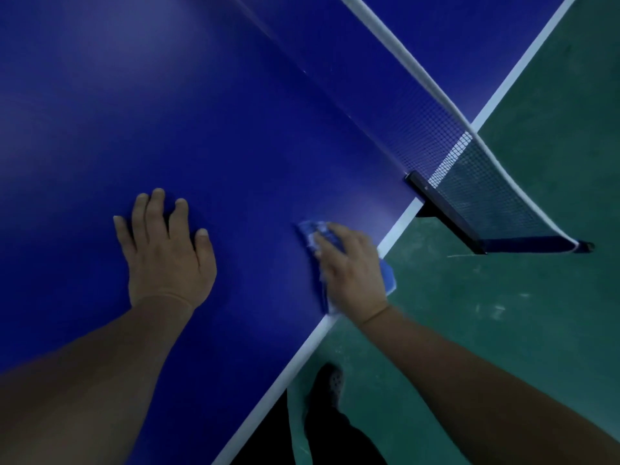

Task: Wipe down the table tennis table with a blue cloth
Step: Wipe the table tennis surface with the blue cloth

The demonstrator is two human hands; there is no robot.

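The blue table tennis table (235, 129) fills the left and middle of the head view. My right hand (352, 266) lies on the blue cloth (310, 229) near the table's white side edge, a short way from the net post. Its fingers curl over the bunched cloth, and cloth shows between them. The cloth sticks out past the fingertips, and one corner (389, 276) hangs over the edge. My left hand (167, 250) rests flat on the table surface to the left, fingers spread, holding nothing.
The net (469, 169) with its white top band runs from the top middle to the right. Its dark clamp post (443, 209) juts out past the table edge. Green floor (503, 330) lies to the right. My dark trouser leg and shoe (330, 384) stand below the edge.
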